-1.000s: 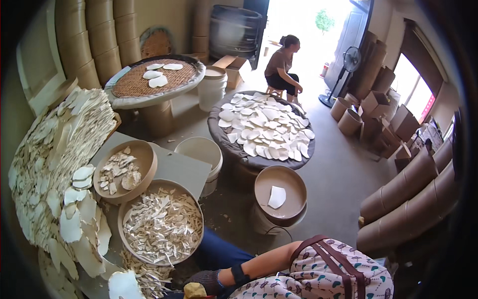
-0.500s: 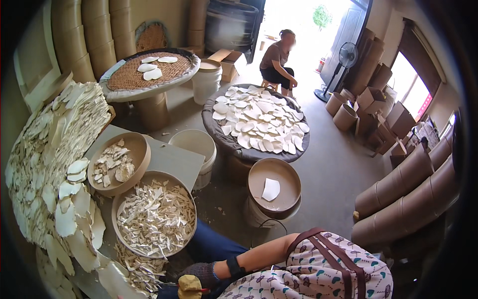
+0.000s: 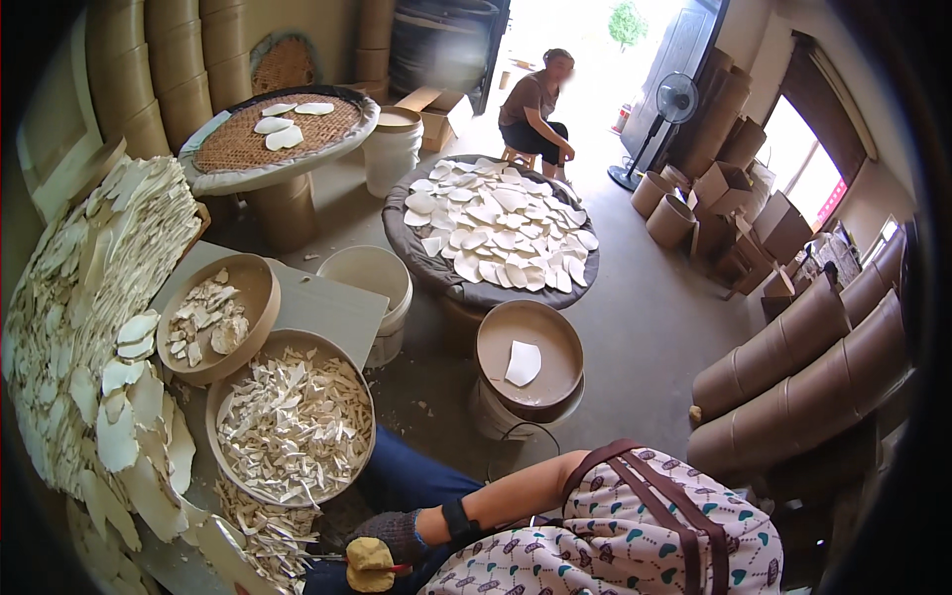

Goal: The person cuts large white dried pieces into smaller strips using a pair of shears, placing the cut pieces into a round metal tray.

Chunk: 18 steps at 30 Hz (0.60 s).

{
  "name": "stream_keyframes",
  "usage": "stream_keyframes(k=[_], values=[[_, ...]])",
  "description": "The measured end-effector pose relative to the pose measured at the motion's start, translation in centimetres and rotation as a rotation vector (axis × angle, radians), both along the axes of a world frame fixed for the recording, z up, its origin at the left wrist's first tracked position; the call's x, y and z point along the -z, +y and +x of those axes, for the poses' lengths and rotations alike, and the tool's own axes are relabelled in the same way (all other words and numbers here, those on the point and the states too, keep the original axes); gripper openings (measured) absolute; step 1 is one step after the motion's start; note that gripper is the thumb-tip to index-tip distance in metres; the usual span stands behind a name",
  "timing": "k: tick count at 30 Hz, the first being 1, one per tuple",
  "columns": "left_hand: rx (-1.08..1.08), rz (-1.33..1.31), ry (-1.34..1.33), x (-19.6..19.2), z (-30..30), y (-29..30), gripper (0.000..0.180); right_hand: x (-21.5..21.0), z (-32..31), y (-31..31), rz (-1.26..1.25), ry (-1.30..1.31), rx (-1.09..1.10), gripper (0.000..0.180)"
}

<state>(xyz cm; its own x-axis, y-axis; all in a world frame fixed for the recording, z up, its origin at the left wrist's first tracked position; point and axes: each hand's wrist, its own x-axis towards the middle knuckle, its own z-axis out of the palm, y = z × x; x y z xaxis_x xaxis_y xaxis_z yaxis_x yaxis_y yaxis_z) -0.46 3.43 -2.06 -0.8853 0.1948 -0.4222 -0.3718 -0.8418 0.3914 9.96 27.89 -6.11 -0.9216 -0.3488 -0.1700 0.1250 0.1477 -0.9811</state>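
My right hand (image 3: 389, 535), in a dark grey knitted glove with a black band on the wrist, is at the bottom centre. Its fingers curl down by a yellowish-tan lump (image 3: 371, 563). A thin metal rod or blade (image 3: 322, 557) sticks out left of the lump, and a red bit shows on its right. The fingers look closed on this tool; the exact grip is hidden. Nearest to the hand is a round tub (image 3: 365, 466) heaped with off-white strips (image 3: 293, 421). More strips (image 3: 263, 535) spill beneath it. My left hand is out of sight.
A tall stack of flat white pieces (image 3: 94, 278) fills the left side. A tan basin (image 3: 263, 337) of broken chunks stands beside it. Ahead are a tub (image 3: 496, 377) with one white slice and a slice-covered round tray (image 3: 397, 233). Another person (image 3: 535, 109) sits by the doorway.
The whole view has shifted, so everything lies slightly further left and higher. The thin metal part beside the yellowish lump now shows. My right hand stays near the strips.
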Motion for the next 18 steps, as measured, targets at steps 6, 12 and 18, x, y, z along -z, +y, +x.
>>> stream_keyframes(k=[6,12,18], values=[[0.112,0.025,0.054,-0.2,0.3,0.3,0.038,1.5,-1.8,-0.1,-0.153,-0.009,0.015,0.032],[0.088,-0.399,0.040,4.3,0.2,-2.0,0.035,-1.2,-1.8,0.6,0.003,0.212,0.118,0.025],[0.066,-0.469,0.064,3.4,0.8,-1.1,0.035,0.1,-1.6,-0.1,-0.122,-0.058,0.008,0.029]])
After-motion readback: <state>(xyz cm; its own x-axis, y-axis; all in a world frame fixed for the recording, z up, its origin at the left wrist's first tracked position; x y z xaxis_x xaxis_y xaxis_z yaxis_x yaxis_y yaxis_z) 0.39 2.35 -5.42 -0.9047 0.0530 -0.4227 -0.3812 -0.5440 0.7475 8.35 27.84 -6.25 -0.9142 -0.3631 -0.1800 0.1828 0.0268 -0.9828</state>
